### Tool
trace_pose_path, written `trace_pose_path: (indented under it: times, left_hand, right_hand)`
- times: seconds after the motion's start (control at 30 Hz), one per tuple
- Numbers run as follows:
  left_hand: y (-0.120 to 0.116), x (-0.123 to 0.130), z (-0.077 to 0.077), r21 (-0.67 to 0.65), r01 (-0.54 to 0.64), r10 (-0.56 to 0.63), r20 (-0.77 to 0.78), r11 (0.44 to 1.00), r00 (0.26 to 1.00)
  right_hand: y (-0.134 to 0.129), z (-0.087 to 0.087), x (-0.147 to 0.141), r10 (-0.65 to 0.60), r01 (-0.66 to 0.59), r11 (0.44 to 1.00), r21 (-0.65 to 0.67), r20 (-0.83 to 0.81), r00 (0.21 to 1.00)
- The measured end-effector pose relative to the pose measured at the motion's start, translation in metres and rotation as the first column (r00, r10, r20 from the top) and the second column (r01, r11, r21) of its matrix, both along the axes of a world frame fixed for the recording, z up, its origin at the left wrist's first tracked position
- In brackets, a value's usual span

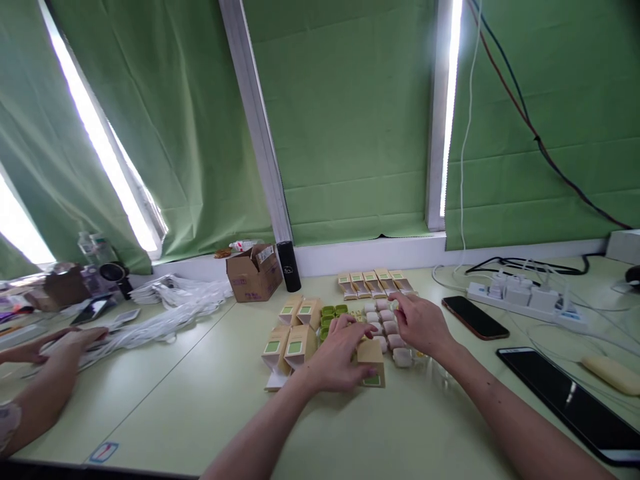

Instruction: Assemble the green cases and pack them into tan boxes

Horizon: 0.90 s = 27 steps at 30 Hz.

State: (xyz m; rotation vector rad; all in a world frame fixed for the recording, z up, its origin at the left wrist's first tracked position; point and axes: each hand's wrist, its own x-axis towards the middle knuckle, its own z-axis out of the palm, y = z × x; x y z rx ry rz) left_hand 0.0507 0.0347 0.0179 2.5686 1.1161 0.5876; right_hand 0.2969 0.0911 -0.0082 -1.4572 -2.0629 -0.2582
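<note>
Left hand (336, 359) holds a box (371, 353) on the tabletop (200, 413); right hand (423, 325) touches pale jars (390, 327) (phone (475, 317) nearby).

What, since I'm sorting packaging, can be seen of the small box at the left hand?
The small box looks like tan card, with a flat face and a green panel near its lower edge. It is on or just above the table, by the near left corner of the pale pieces. The left hand touches it, thumb over its lower part. Whether it is open is unclear.

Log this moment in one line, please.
Left hand: holding kraft carton | right hand: at pale rounded pieces | nearby: green pieces, other kraft cartons
</note>
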Motion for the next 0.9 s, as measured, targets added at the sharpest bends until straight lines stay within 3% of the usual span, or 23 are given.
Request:
trace_pose_path:
  times: [0.17,0.37,0.47,0.6,0.73,0.9]
  left_hand:
    - [-0.001,0.007,0.008,-0.007,0.033,-0.033,-0.14,0.999,0.99]
    - [0.012,0.003,0.026,0.014,-0.012,0.014,-0.161,1.0,0.987]
    - [0.039,-0.008,0.042,0.057,-0.092,0.098,-0.119,0.994,0.988]
    - [0.095,-0.023,0.055,0.173,-0.247,0.275,-0.163,0.954,0.947]
    - [0.147,-0.034,0.047,0.228,-0.386,0.436,-0.242,0.894,0.867]
    - [0.182,-0.043,0.02,0.244,-0.461,0.519,-0.315,0.853,0.794]
  right_hand:
    - [0.0,-0.003,-0.001,0.009,-0.01,0.999,0.048,0.012,1.0]
    - [0.0,-0.003,-0.002,0.001,-0.003,0.998,0.068,0.028,1.0]
    - [-0.001,-0.003,-0.004,0.004,-0.008,0.996,0.085,0.045,0.999]
    - [-0.004,-0.002,-0.007,0.018,-0.023,0.994,0.103,0.053,0.998]
    - [-0.006,-0.003,-0.009,0.04,-0.044,0.995,0.092,0.047,0.998]
    - [-0.006,-0.005,-0.011,0.062,-0.067,0.994,0.084,0.063,0.996]
